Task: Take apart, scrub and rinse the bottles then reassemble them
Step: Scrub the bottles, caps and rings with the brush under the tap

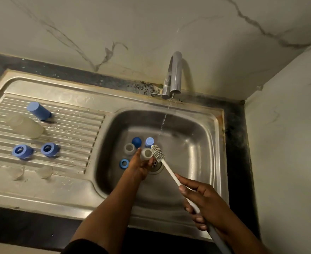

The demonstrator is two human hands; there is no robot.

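Above the drain, the left hand gripped a probably light, slippery bottle round its body; the right hand clenched the brush.

Steel drainboard — blue cap, clear bottle lying flat, two blue rings, two clear teats; basin — loose parts.

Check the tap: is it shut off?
No, a thin stream of water falls from the faucet spout into the sink.
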